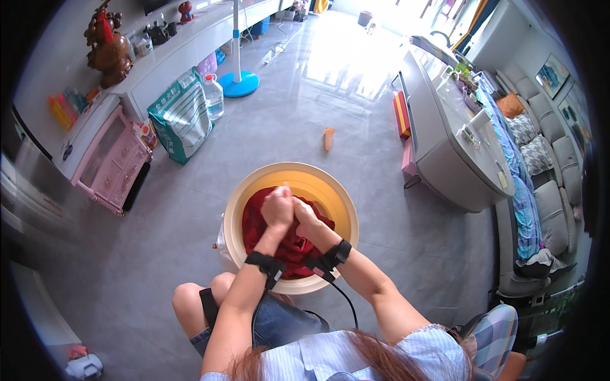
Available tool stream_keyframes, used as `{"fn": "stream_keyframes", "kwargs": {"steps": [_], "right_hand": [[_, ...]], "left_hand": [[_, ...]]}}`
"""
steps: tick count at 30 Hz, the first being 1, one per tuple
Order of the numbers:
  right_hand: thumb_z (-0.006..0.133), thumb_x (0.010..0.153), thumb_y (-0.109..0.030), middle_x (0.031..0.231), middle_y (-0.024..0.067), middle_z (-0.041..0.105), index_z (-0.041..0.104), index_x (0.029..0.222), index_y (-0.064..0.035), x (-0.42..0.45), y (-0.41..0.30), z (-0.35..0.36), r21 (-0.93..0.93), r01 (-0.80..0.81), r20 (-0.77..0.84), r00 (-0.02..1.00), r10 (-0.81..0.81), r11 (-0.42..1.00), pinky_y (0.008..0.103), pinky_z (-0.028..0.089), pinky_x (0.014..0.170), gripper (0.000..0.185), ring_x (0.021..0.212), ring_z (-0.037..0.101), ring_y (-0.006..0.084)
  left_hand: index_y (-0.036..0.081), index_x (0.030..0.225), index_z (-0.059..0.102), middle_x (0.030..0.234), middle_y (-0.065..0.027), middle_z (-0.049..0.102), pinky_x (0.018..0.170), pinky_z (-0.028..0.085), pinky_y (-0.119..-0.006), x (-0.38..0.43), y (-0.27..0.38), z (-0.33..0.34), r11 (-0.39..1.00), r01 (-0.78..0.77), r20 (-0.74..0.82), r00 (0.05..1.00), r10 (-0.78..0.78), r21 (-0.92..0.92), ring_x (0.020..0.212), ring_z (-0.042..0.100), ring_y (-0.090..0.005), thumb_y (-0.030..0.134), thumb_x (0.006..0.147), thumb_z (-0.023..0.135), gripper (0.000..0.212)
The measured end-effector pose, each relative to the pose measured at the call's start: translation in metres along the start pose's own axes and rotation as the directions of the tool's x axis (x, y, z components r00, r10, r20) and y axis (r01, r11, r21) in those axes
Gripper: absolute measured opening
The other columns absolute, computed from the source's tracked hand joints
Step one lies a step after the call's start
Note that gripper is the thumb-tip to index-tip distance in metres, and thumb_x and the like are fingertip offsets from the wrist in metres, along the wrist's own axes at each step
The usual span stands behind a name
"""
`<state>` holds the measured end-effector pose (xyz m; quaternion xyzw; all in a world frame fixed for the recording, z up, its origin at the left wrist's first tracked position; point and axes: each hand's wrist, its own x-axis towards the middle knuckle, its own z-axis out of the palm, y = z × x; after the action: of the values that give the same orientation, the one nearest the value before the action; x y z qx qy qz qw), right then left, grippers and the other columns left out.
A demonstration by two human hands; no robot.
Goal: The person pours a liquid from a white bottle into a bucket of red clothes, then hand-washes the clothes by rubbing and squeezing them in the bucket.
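Observation:
A wide round basin (353,228) with a cream rim and yellow inside stands on the floor before my knees. Crumpled dark red cloth (293,257) fills much of its bottom. My left hand (278,209) is curled over the cloth, slightly blurred. Close against it, on the right, is my right hand (307,218), also curled. Both hands are inside the basin's outline, and their fingers are mostly turned away from view. Whether folds of cloth lie within either grip is hidden. Black straps circle both wrists, with a cable trailing from them.
A tapered orange object (329,138) lies on the grey floor beyond the basin. To the left stand a pink cabinet (114,162), a large green-white bag (178,119), a water jug (213,97) and a blue stand base (238,84). A rounded table (457,185) and sofa (553,205) flank the right.

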<state>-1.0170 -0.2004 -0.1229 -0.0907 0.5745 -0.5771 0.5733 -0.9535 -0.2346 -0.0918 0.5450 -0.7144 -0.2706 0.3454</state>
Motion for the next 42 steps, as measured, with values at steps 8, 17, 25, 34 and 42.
{"fn": "stream_keyframes", "kwargs": {"steps": [8,17,25,34,42], "right_hand": [[0.042,0.091,-0.028,0.070,-0.0020,0.048,0.051,0.079,-0.0137,0.072,0.009,-0.118,0.323,-0.007,0.407,0.904,-0.132,0.946,0.0295,0.042,0.060,0.020,0.065,0.047,0.0149],[0.043,0.089,-0.039,0.108,0.0070,0.058,0.055,0.110,-0.0087,-0.014,-0.012,-0.004,-0.057,-0.059,-0.021,0.998,0.058,0.997,0.0359,0.042,0.082,0.039,0.097,0.052,0.0190],[0.041,0.090,-0.035,0.100,0.0038,0.057,0.056,0.104,-0.0109,-0.009,-0.009,-0.018,-0.202,-0.011,0.089,0.996,0.029,0.979,0.0275,0.045,0.072,0.032,0.088,0.053,0.0141],[0.043,0.090,-0.032,0.096,0.0006,0.058,0.055,0.102,-0.0127,0.031,0.008,-0.073,0.422,-0.048,0.607,0.757,-0.243,0.905,0.0281,0.044,0.071,0.025,0.084,0.053,0.0135],[0.040,0.091,-0.037,0.105,0.0031,0.057,0.056,0.109,-0.0131,-0.035,-0.025,-0.008,-0.092,-0.132,0.123,0.982,0.143,0.987,0.0331,0.044,0.076,0.034,0.092,0.053,0.0141]], "left_hand": [[0.007,0.071,0.060,0.064,-0.0181,0.058,0.056,0.046,-0.046,-0.043,0.050,0.027,0.953,-0.203,-0.007,0.978,0.207,-0.225,0.064,0.058,-0.0373,0.028,0.083,0.050,0.026],[0.004,0.069,0.058,0.064,-0.0187,0.058,0.053,0.044,-0.047,-0.003,-0.004,0.003,0.998,0.026,-0.018,0.999,-0.027,-0.050,0.064,0.058,-0.0384,0.028,0.089,0.045,0.033],[0.004,0.067,0.058,0.063,-0.0188,0.057,0.053,0.045,-0.045,-0.009,0.022,-0.007,0.992,-0.077,-0.063,0.995,0.071,-0.104,0.062,0.058,-0.0366,0.022,0.084,0.049,0.027],[0.003,0.065,0.055,0.060,-0.0200,0.055,0.051,0.044,-0.045,-0.051,0.068,-0.016,0.916,-0.351,-0.055,0.936,0.347,-0.192,0.059,0.056,-0.0376,0.025,0.085,0.050,0.030],[0.005,0.070,0.055,0.067,-0.0171,0.059,0.055,0.045,-0.046,-0.014,0.016,-0.023,0.982,-0.153,0.012,0.988,0.155,-0.112,0.063,0.058,-0.0360,0.026,0.088,0.044,0.030]]}}
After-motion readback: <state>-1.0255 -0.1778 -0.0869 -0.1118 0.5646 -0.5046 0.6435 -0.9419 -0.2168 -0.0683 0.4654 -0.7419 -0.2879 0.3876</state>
